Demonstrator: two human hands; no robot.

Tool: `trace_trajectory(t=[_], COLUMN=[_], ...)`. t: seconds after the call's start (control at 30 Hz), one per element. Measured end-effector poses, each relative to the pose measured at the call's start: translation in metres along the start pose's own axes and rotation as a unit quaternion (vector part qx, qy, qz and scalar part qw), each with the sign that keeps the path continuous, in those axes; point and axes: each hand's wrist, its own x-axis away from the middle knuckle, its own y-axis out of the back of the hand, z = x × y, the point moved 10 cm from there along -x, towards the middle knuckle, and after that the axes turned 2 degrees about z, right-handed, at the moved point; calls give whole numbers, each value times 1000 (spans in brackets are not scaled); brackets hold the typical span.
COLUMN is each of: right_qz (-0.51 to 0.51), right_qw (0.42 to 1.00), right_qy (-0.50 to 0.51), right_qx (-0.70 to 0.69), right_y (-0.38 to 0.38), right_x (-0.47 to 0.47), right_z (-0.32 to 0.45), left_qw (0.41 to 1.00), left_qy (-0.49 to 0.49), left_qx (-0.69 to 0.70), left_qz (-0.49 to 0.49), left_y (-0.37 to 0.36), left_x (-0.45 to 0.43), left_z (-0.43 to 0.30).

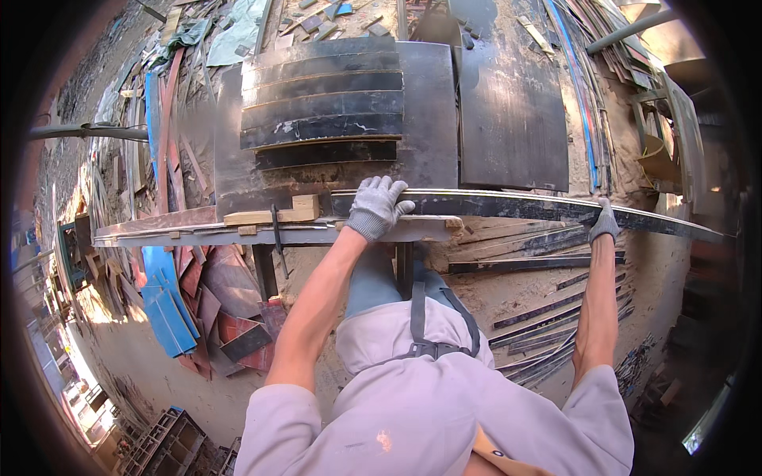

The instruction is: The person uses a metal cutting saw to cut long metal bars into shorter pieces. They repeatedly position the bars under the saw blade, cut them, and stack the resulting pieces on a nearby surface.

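A long, black-faced plywood strip (506, 205) runs from the bench out past its right end, its pale edge facing up. My left hand (378, 208), in a grey knitted glove, lies over the strip near its left end, fingers across the top edge and thumb on the near side. Farther right, my right hand (604, 221), also gloved, grips the strip with the thumb up. An L-shaped wooden block (280, 212) sits left of the strip's end. A dark metal bar, perhaps a clamp (277, 241), crosses the bench's front edge (196, 235) beside it.
Several black plywood strips (321, 104) lie stacked on the dark tabletop (428, 107) beyond my hands. More cut strips (536, 318) lie on the ground at right. Blue offcuts (169, 309) and reddish board scraps (232, 285) are piled at left. A metal pole (631, 31) juts in at upper right.
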Motion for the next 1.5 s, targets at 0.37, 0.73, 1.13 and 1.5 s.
trace_trajectory(t=[0.37, 0.73, 1.13, 1.5], right_qz=[-11, -16, 46, 163], right_qw=[991, 978, 968, 619], right_qy=[-57, -77, -93, 394], right_qx=[124, 196, 228, 660], right_y=[-56, -64, -55, -100], right_x=[19, 66, 56, 157], right_z=[-63, -82, -108, -33], left_qw=[996, 996, 990, 987], left_qy=[70, 56, 84, 104], left_qx=[38, 1, -50, -65], left_qz=[-34, -74, -101, -105], left_y=[-13, -7, -3, -10], left_x=[29, 18, 15, 22], left_z=[38, 28, 14, 15])
